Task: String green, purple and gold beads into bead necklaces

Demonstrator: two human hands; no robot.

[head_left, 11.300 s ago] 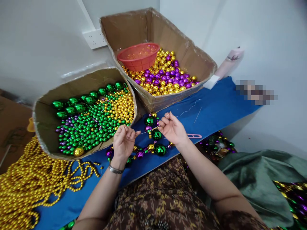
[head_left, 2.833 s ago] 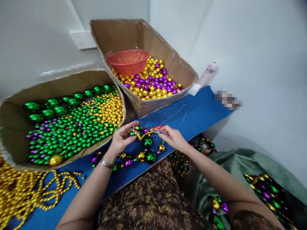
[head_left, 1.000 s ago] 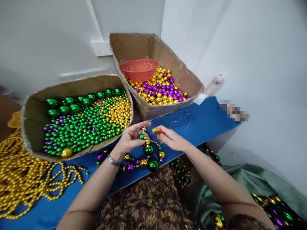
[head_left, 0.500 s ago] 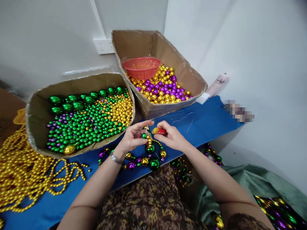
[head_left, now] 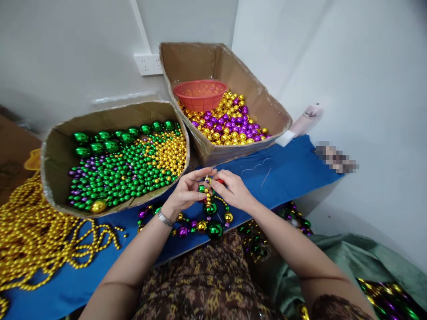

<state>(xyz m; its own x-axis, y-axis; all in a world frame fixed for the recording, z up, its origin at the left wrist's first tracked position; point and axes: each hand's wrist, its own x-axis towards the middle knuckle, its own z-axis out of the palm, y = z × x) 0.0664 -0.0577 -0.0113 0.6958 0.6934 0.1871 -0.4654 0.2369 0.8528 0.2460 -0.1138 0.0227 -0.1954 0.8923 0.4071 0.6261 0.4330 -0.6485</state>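
My left hand (head_left: 187,192) has its fingers closed on the upper end of a bead necklace (head_left: 202,226) of green, gold and purple balls. Its lower loop rests on the blue tabletop (head_left: 286,173). Right beside it, my right hand (head_left: 234,190) is closed around a small red tube (head_left: 220,181), mostly covered by the fingers. Both sets of fingertips nearly meet above the necklace, over a whitish bit of thread or knot. What the fingertips do there is too small to make out.
Behind the hands stand a cardboard box of loose beads (head_left: 115,208) and a taller box (head_left: 230,153) holding a red basket (head_left: 200,98). Gold bead strings (head_left: 43,240) are heaped at the left. A needle (head_left: 266,177) and thread (head_left: 255,166) lie at the right.
My right hand has come closer to my left. The red tube's yellow end, in plain sight before, is now hidden near the left fingertips. The view has shifted slightly.
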